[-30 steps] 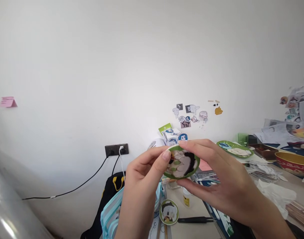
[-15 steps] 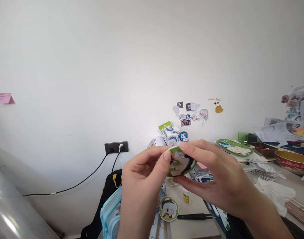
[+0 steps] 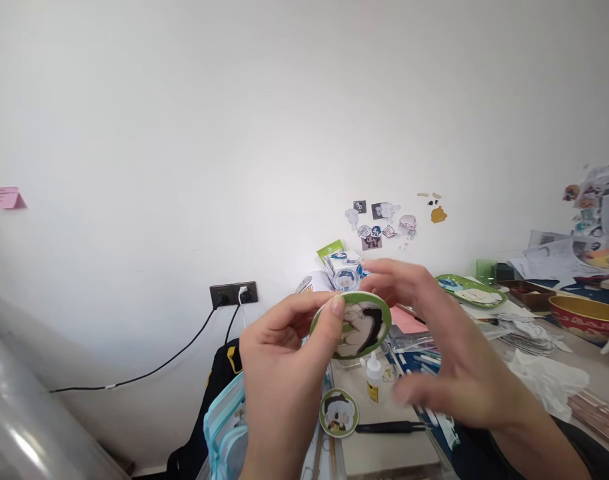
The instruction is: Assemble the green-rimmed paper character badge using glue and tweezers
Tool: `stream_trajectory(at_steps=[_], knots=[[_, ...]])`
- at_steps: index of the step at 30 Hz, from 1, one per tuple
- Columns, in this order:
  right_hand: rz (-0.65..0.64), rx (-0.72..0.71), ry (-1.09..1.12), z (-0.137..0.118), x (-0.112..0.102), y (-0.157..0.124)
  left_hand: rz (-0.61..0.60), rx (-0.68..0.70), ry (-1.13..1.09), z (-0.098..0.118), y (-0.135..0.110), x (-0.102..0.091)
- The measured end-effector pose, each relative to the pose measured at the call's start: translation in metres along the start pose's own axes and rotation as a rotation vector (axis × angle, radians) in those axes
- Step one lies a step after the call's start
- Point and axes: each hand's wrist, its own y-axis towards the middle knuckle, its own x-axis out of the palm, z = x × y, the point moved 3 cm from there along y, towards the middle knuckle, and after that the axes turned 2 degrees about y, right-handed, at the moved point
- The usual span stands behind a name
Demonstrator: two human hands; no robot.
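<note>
Wall [image 3: 234, 133]: white, filling most of the view; a cluster of small stickers [image 3: 379, 223] is stuck on it at right, a pink note [image 3: 5, 198] far left, a dark socket [image 3: 233, 294] with a black cable low down.
Counter [image 3: 384, 447]: runs along the right, crowded with papers, a green plate [image 3: 472, 293] and a red and gold bowl [image 3: 584, 317] further back.
Right hand [image 3: 444, 353]: blurred, just right of the badge, fingers spread loose and off it.
Left hand [image 3: 284, 360]: raised in the middle; thumb on the badge's face and fingers behind, pinching its left edge.
Round badge [image 3: 357, 325]: green rim, cartoon figure, held upright in the air above the counter's near end.
Second badge [image 3: 338, 413]: lying flat on the counter below.
Glue bottle [image 3: 373, 377]: small, standing just right of that second badge.
</note>
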Motion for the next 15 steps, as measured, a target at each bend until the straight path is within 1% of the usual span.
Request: stream_trajectory(at_steps=[2, 5, 7, 11, 15], knots=[[0.040, 0.086, 0.193, 0.004, -0.004, 0.003, -0.013, -0.003, 0.043, 0.001, -0.001, 0.001], [0.075, 0.160, 0.303, 0.007, -0.006, 0.007, -0.037, -0.023, 0.090, 0.002, -0.004, 0.001], [0.079, 0.184, 0.332, 0.007, -0.006, 0.009, -0.058, -0.031, 0.087, 0.002, -0.005, 0.001], [0.077, 0.182, 0.323, 0.003, -0.006, 0.007, -0.073, -0.054, 0.056, -0.002, -0.003, 0.001], [0.067, 0.160, 0.257, 0.000, -0.006, 0.007, -0.087, -0.144, -0.036, -0.008, 0.000, 0.001]])
